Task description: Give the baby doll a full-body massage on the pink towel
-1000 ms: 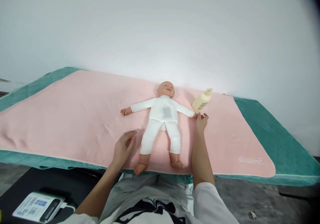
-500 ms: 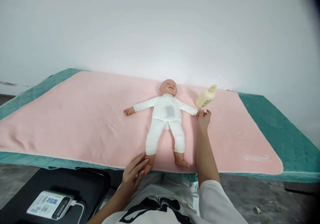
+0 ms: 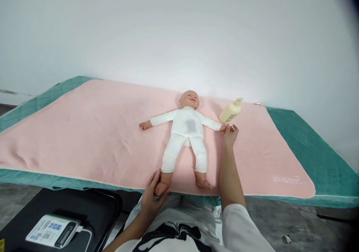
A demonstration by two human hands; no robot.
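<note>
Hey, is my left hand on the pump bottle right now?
No, your left hand cups the doll's foot, while the pump bottle is on the pink mat beyond your right hand.

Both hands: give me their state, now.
Left hand: curled around the doll's foot, holding it.
Right hand: partly curled at the doll's hand; whether gripping, cannot tell.

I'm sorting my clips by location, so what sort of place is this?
Probably an indoor practice room for baby care, though I can't be certain: a baby doll lies on a pink mat spread over a green cover, with a pump bottle nearby.
</note>
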